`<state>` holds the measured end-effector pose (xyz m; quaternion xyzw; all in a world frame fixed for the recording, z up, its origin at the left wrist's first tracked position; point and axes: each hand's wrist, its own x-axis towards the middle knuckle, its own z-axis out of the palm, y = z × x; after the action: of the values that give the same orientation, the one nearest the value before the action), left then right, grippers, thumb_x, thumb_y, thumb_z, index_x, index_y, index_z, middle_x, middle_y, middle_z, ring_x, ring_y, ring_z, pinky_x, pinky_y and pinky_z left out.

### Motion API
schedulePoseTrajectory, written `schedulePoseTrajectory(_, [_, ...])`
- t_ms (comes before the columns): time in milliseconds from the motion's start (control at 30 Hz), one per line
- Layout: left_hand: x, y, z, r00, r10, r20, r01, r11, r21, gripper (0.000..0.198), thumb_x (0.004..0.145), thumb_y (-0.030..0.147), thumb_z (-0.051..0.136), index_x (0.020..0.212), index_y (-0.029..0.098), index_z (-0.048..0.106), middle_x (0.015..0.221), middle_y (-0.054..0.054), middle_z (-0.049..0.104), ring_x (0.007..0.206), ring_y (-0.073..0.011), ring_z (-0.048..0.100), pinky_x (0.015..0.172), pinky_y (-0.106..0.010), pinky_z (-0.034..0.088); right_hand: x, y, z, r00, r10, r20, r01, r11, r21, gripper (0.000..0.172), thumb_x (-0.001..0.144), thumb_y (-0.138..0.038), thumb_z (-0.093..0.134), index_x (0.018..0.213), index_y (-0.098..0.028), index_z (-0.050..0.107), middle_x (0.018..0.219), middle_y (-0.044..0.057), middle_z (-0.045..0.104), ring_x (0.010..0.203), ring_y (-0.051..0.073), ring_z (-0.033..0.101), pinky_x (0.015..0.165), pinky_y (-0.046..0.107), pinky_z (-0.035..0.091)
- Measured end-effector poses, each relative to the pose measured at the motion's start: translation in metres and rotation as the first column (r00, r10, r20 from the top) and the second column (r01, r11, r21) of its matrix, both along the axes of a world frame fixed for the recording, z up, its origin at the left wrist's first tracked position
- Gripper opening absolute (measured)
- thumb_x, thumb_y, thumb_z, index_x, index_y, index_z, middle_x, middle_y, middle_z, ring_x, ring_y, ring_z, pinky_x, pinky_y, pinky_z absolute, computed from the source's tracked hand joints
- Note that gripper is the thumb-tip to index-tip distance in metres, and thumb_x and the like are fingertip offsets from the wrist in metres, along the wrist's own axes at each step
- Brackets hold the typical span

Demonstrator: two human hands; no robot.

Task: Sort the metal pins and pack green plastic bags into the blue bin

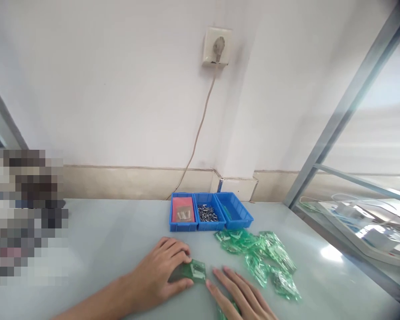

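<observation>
A small green plastic bag point(197, 270) with metal pieces inside lies on the table in front of me. My left hand point(168, 269) has its thumb and index finger bent around the bag's left part, gripping it there. To the bag's right, my right hand point(238, 295) is stretched out low over the table, fingers extended, one fingertip close to the bag's right edge. Some green plastic shows under this hand, mostly hidden. Further right lies a heap of filled green bags point(266, 253).
Behind the hands stand three blue bins: one with a pink sheet and a clear packet point(183, 214), one with small metal parts point(207, 213), one with a little green plastic point(235, 211). Metal frames point(320, 151) edge the table. A blurred-out patch point(23, 218) is at left.
</observation>
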<state>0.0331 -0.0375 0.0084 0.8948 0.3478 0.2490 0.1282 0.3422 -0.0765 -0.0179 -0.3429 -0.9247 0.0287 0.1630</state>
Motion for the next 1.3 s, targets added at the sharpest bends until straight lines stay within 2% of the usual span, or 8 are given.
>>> schedulePoseTrajectory(100, [0.001,0.001,0.001,1.0,0.024,0.007,-0.024,0.998,0.05,0.019,0.105,0.038,0.065,0.114,0.022,0.066,0.121,-0.007,0.07,0.113,-0.0243,0.065,0.102,-0.04,0.05,-0.001,0.016,-0.019,0.999,-0.03,-0.018,0.03,0.999,0.025,0.1,0.095,-0.066,0.068,0.172,-0.043,0.008,0.163,0.012,0.051,0.14,0.049,0.056,0.092,0.059,0.062])
schedulePoseTrajectory(167, [0.0,0.002,0.001,0.999,0.036,0.008,-0.037,0.997,0.065,0.014,0.108,0.035,0.061,0.112,0.022,0.066,0.119,-0.006,0.07,0.109,-0.0227,0.065,0.1,-0.038,0.051,-0.005,0.024,-0.022,0.998,-0.046,-0.034,0.046,0.999,0.005,0.092,0.1,-0.052,0.068,0.172,-0.04,0.012,0.158,0.013,0.058,0.137,0.046,0.059,0.094,0.057,0.062])
schedulePoseTrajectory(333, [0.0,0.009,-0.003,0.999,0.021,-0.026,-0.018,0.994,0.104,0.009,0.108,0.028,0.059,0.109,0.021,0.065,0.113,-0.004,0.07,0.103,-0.0221,0.065,0.097,-0.037,0.05,-0.025,0.037,-0.003,0.998,-0.054,-0.041,0.055,0.998,0.015,0.058,0.096,-0.03,0.074,0.151,-0.029,0.054,0.134,0.013,0.07,0.117,0.038,0.068,0.099,0.055,0.06])
schedulePoseTrajectory(567, [0.01,0.026,-0.009,0.989,0.072,-0.128,-0.036,0.963,0.266,0.031,0.115,0.034,0.041,0.098,0.019,0.063,0.098,-0.006,0.07,0.088,-0.0229,0.065,0.08,-0.036,0.052,-0.045,0.055,0.023,0.996,-0.086,-0.011,0.086,0.996,0.005,0.036,0.105,-0.024,0.06,0.141,-0.025,0.055,0.121,0.009,0.069,0.1,0.03,0.075,0.071,0.037,0.062])
schedulePoseTrajectory(733, [0.029,0.029,-0.002,0.984,0.176,-0.04,-0.172,0.982,0.071,0.029,0.115,0.035,0.04,0.098,0.022,0.059,0.092,-0.003,0.073,0.083,-0.0216,0.07,0.072,-0.031,0.051,-0.048,0.066,0.031,0.961,-0.148,-0.234,0.105,0.976,-0.189,0.023,0.107,-0.023,0.054,0.129,-0.025,0.055,0.121,0.007,0.072,0.108,0.027,0.074,0.087,0.037,0.059])
schedulePoseTrajectory(967, [0.043,0.032,0.002,0.979,0.193,0.072,-0.19,0.981,-0.05,0.023,0.115,0.037,0.041,0.1,0.024,0.053,0.093,0.0,0.072,0.081,-0.0199,0.07,0.068,-0.028,0.045,-0.054,0.073,0.032,0.846,-0.19,-0.499,0.044,0.956,-0.291,0.018,0.105,-0.018,0.053,0.121,-0.025,0.058,0.119,0.006,0.071,0.11,0.023,0.07,0.096,0.036,0.054])
schedulePoseTrajectory(1067, [0.036,0.036,-0.004,0.982,0.166,0.086,-0.166,0.986,-0.005,0.028,0.114,0.039,0.042,0.092,0.023,0.05,0.087,0.001,0.068,0.076,-0.0183,0.066,0.066,-0.027,0.044,-0.055,0.071,0.033,0.848,-0.175,-0.5,0.012,0.95,-0.311,0.02,0.105,-0.018,0.054,0.122,-0.026,0.059,0.118,0.005,0.071,0.108,0.023,0.07,0.095,0.035,0.054])
schedulePoseTrajectory(1300, [0.026,0.038,-0.016,0.988,0.098,0.121,-0.107,0.991,0.077,0.023,0.114,0.032,0.042,0.097,0.023,0.053,0.088,0.0,0.064,0.079,-0.0171,0.062,0.072,-0.028,0.046,-0.051,0.066,0.034,0.889,-0.145,-0.435,0.033,0.967,-0.254,0.024,0.109,-0.023,0.052,0.131,-0.029,0.058,0.116,0.005,0.066,0.104,0.023,0.068,0.09,0.035,0.056])
